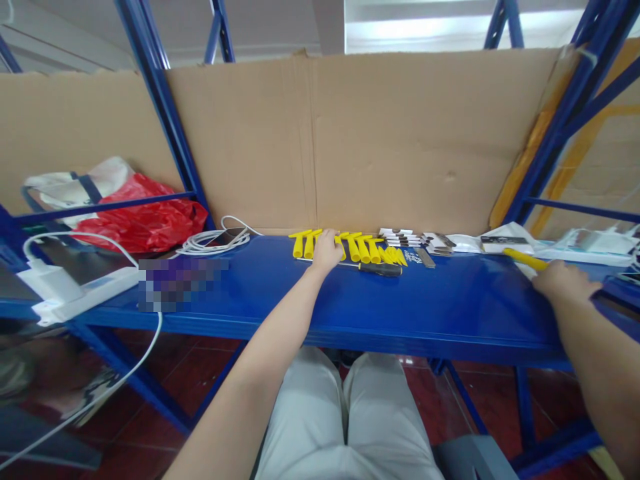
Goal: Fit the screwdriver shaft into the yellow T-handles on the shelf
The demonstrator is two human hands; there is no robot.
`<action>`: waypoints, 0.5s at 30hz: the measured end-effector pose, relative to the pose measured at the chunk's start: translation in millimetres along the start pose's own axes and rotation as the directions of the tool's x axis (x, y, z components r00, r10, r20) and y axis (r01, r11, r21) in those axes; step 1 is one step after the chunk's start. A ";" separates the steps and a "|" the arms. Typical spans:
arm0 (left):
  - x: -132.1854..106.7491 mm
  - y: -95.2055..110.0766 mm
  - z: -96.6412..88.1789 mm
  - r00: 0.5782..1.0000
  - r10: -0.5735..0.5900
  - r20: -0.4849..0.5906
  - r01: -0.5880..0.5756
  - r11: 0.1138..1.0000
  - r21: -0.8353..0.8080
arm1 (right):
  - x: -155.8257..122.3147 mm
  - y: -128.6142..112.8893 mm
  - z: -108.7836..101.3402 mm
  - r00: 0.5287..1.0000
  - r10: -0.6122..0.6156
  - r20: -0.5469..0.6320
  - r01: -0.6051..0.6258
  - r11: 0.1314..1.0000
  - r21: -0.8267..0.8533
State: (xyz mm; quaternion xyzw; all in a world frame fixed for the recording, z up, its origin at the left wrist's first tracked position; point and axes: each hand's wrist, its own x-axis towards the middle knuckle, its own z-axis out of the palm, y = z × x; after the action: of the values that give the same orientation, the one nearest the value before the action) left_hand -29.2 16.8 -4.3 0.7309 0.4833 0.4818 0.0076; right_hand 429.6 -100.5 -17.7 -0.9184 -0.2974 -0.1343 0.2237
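Observation:
Yellow T-shaped plastic handles (355,249) lie side by side in a row at the back of the blue table. My left hand (327,250) is closed over the row, its fingers around one of these handles, most of which is hidden. Off to the right, my right hand (565,280) grips a yellow handle (525,259), its far end poking out past the fingers. A screwdriver (381,269) with a dark grip lies in front of the row. Beside the row are small yellow pointed pieces (393,256) and a flat grey metal piece (426,258).
Small stacked packets (401,237) and a white-and-dark box (506,244) sit against the cardboard back wall (400,140). Blue posts rise at both sides. A white power strip (95,293), coiled cable (215,241) and red plastic bag (150,213) occupy the left.

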 end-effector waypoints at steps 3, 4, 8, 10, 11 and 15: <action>0.6 -0.3 0.1 1.000 0.003 -0.008 -0.003 1.000 -0.024 | -9.4 -11.3 -14.4 0.999 -0.016 0.051 0.015 1.000 0.015; 0.8 -0.4 0.1 1.000 0.002 -0.009 -0.002 1.000 -0.029 | -13.2 -15.0 -19.3 0.999 -0.007 0.033 0.007 1.000 0.026; 2.2 -0.5 0.1 1.000 -0.001 -0.008 0.001 0.999 -0.039 | -25.6 -23.7 -29.2 0.998 0.008 -0.067 -0.001 0.993 0.116; 2.8 -0.5 0.3 1.000 0.009 -0.010 -0.009 0.999 -0.049 | -29.4 -26.4 -29.4 0.989 -0.042 -0.145 0.065 0.985 0.161; 3.1 -0.4 0.5 1.000 0.016 -0.012 -0.017 0.998 -0.053 | -31.4 -28.4 -29.3 0.978 -0.080 -0.192 0.115 0.976 0.183; 3.1 0.5 1.9 0.999 0.039 -0.003 -0.039 0.997 -0.071 | -47.2 -49.2 -32.4 0.891 -0.306 -0.335 0.391 0.892 0.228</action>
State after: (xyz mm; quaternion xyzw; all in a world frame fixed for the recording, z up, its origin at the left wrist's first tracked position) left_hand -27.2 19.6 -2.9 0.7391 0.4515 0.4992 0.0235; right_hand 358.9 -103.8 8.7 -0.7767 -0.4392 -0.2609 0.3684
